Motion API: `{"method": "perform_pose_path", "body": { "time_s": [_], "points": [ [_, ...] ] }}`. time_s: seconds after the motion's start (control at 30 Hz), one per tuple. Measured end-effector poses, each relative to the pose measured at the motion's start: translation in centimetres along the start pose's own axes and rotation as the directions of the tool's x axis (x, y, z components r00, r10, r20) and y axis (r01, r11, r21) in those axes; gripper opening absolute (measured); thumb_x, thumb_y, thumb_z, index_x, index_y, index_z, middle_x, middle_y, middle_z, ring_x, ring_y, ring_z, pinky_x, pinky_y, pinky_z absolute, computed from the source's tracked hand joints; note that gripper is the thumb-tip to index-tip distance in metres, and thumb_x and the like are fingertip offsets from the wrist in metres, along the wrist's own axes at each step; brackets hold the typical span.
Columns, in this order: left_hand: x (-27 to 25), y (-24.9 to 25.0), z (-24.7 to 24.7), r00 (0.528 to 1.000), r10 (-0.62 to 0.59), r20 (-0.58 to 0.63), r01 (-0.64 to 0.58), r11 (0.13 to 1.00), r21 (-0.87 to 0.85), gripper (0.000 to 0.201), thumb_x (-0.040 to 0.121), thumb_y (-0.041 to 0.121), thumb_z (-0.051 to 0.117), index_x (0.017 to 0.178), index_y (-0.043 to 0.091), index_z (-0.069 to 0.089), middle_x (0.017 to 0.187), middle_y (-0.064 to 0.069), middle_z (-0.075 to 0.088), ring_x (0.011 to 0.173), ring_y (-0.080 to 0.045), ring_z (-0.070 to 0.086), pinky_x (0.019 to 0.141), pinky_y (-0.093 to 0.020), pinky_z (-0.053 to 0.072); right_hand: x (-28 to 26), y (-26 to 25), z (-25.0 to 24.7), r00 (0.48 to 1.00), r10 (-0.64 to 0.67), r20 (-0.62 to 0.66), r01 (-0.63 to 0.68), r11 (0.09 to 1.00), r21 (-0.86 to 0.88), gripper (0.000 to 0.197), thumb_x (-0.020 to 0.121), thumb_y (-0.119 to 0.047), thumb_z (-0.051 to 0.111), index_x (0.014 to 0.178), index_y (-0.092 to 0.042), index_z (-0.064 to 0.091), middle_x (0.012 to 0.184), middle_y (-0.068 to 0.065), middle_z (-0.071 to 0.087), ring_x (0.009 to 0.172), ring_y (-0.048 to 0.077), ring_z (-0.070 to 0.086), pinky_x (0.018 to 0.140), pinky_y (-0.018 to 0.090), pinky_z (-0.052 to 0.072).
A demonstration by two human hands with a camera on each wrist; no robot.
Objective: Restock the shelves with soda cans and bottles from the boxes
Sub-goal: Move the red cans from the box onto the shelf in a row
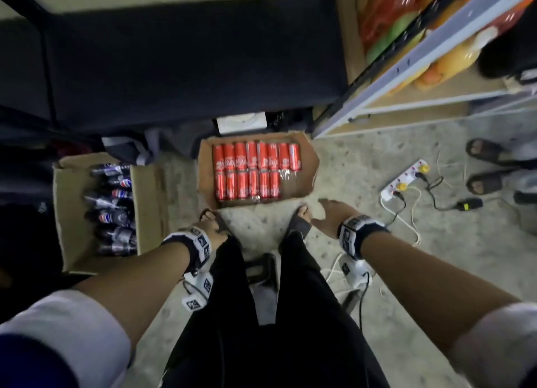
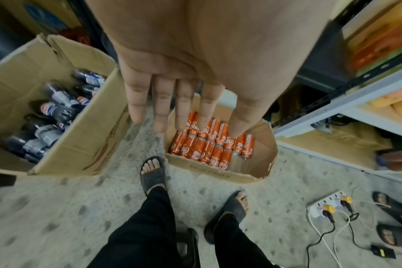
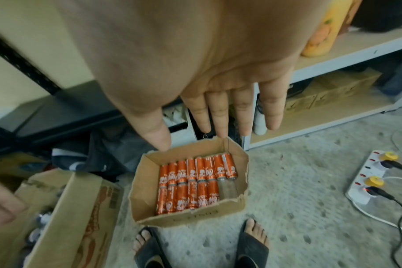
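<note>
On the far right, a metal shelf unit (image 1: pixel 421 76) stands with pale boards that carry orange and green packs, and a dark shelf (image 1: pixel 186 67) spans the far side of the speckled floor (image 1: pixel 363 184). At the near left sits a tall cardboard box (image 1: pixel 151 201) full of dark cola bottles (image 1: pixel 116 201) lying on their sides. Just right of it, a low torn carton (image 1: pixel 308 169) holds red soda cans (image 1: pixel 250 172) laid flat in two rows, with a bare gap at its near right corner. The person stands just near this carton, both feet in dark slides. The left hand (image 2: pixel 184 76) hangs above the gap between the two boxes, fingers straight and slightly apart, holding nothing. The right hand (image 3: pixel 218 81) hovers over the carton's near right edge, fingers likewise spread and empty. To the right on the floor lies a white power strip (image 1: pixel 404 181) with yellow plugs and cables, and beyond it another pair of feet in slides (image 1: pixel 485 166).
</note>
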State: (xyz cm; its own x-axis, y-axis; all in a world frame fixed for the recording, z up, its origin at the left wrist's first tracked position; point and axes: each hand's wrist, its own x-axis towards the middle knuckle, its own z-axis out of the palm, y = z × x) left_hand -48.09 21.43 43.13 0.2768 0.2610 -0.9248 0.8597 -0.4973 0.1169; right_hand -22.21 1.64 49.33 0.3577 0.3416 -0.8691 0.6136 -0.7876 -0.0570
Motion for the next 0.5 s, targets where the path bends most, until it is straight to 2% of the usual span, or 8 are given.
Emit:
{"method": "perform_pose_path", "body": {
  "time_s": [0.1, 0.2, 0.3, 0.4, 0.47, 0.5],
  "points": [
    [3.0, 1.5, 2.1, 1.0, -0.004, 0.021, 0.002, 0.997, 0.074, 0.044, 0.101, 0.035, 0.054, 0.133, 0.006, 0.058, 0.136, -0.018, 0.056, 0.122, -0.034, 0.054, 0.094, -0.03, 0.041, 3.9, 0.7, 2.5, 0.999, 0.011, 0.037, -0.012, 1.0, 0.012, 0.06, 0.099, -0.05, 0.046, 0.145, -0.011, 0.045, 0.139, 0.017, 0.056, 0.123, 0.036, 0.056, 0.094, 0.039, 0.045],
    [7.0, 2.3, 3.1, 0.998, 0.032, 0.051, -0.039, 0.991, 0.13, 0.044, 0.1, 0.043, 0.053, 0.125, 0.009, 0.063, 0.139, -0.017, 0.055, 0.126, -0.035, 0.05, 0.105, -0.033, 0.04, 8.3, 1.3, 4.6, 0.998, 0.02, 0.057, -0.02, 1.0, 0.004, 0.06, 0.098, -0.05, 0.046, 0.147, -0.015, 0.041, 0.141, 0.015, 0.054, 0.124, 0.037, 0.055, 0.095, 0.041, 0.047],
    [11.4, 2.5, 4.1, 0.997, 0.011, 0.076, -0.021, 0.991, 0.131, 0.04, 0.1, 0.04, 0.054, 0.124, 0.01, 0.065, 0.135, -0.012, 0.058, 0.123, -0.032, 0.053, 0.102, -0.033, 0.043, 13.2, 1.6, 6.0, 0.997, 0.019, 0.068, -0.019, 1.0, -0.005, 0.063, 0.097, -0.048, 0.049, 0.151, -0.018, 0.038, 0.144, 0.015, 0.052, 0.125, 0.037, 0.055, 0.097, 0.043, 0.048],
    [15.6, 2.3, 5.1, 0.996, -0.021, 0.088, 0.012, 0.995, 0.097, 0.037, 0.103, 0.034, 0.051, 0.122, 0.006, 0.065, 0.125, -0.014, 0.064, 0.116, -0.033, 0.059, 0.097, -0.035, 0.046, 18.1, 1.7, 7.0, 0.999, 0.011, 0.038, -0.01, 1.0, -0.019, 0.061, 0.097, -0.047, 0.054, 0.149, -0.017, 0.042, 0.14, 0.016, 0.056, 0.122, 0.037, 0.057, 0.096, 0.041, 0.05],
    [18.3, 2.4, 5.8, 0.992, -0.031, 0.121, 0.021, 0.996, 0.083, 0.042, 0.103, 0.039, 0.048, 0.116, 0.004, 0.065, 0.115, -0.011, 0.066, 0.105, -0.033, 0.063, 0.095, -0.038, 0.05, 21.1, 1.6, 7.5, 0.999, -0.018, 0.026, 0.02, 0.999, -0.04, 0.054, 0.099, -0.042, 0.053, 0.144, -0.012, 0.048, 0.138, 0.015, 0.057, 0.121, 0.036, 0.057, 0.097, 0.04, 0.049],
    [20.0, 2.3, 6.1, 0.992, -0.042, 0.119, 0.034, 0.997, 0.072, 0.044, 0.1, 0.043, 0.049, 0.112, 0.005, 0.067, 0.109, -0.01, 0.067, 0.099, -0.031, 0.064, 0.093, -0.039, 0.052, 22.5, 1.5, 7.6, 0.999, -0.025, 0.04, 0.027, 0.998, -0.061, 0.045, 0.101, -0.038, 0.052, 0.137, -0.012, 0.053, 0.134, 0.015, 0.059, 0.117, 0.035, 0.058, 0.093, 0.038, 0.049]
  ]
}}
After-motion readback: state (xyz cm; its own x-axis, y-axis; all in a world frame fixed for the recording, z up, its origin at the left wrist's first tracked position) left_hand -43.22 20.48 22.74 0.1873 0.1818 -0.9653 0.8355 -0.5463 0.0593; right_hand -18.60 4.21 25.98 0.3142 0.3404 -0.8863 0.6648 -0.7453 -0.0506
